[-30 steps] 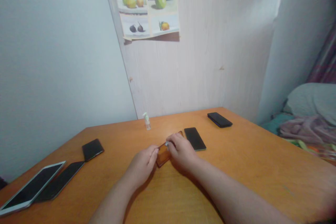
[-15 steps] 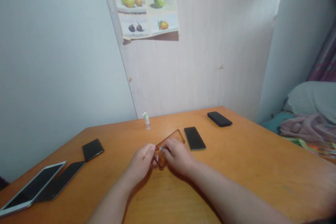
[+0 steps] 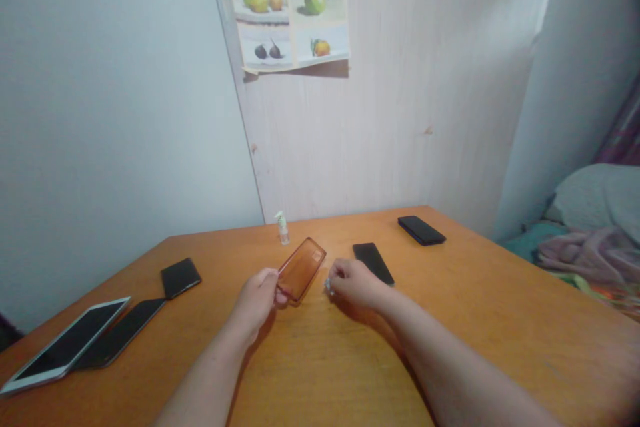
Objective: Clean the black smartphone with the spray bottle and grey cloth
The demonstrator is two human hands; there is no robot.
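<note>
One brown case (image 3: 303, 267) was in the left hand (image 3: 259, 295), over the middle of the table (image 3: 305, 373). The grip of this hand pinched the near left end of the case, thumb on top and fingers below. The case was tilted, with its camera opening at the far right. Whether its near edge touched the table, I could not tell. The right hand (image 3: 354, 280) was just to the right, apart from the case, and its fingers were pressed together on a small white wad (image 3: 328, 285). Behind this hand lay a phone (image 3: 374, 260), partly hidden by it; if they touched was not clear.

The step in hand seemed to be handling the case with the wad, at a moment when the two were apart. To bring the wad onto the case would call for a short move to the left, a light pressure and a steady left grip, because the case looked thin and could bend.

Farther stood a bottle (image 3: 284, 230), and at far right lay a black device (image 3: 421, 230). On the left were a small slab (image 3: 181, 278), a long slab (image 3: 123, 335) and a tablet (image 3: 70, 340).
</note>
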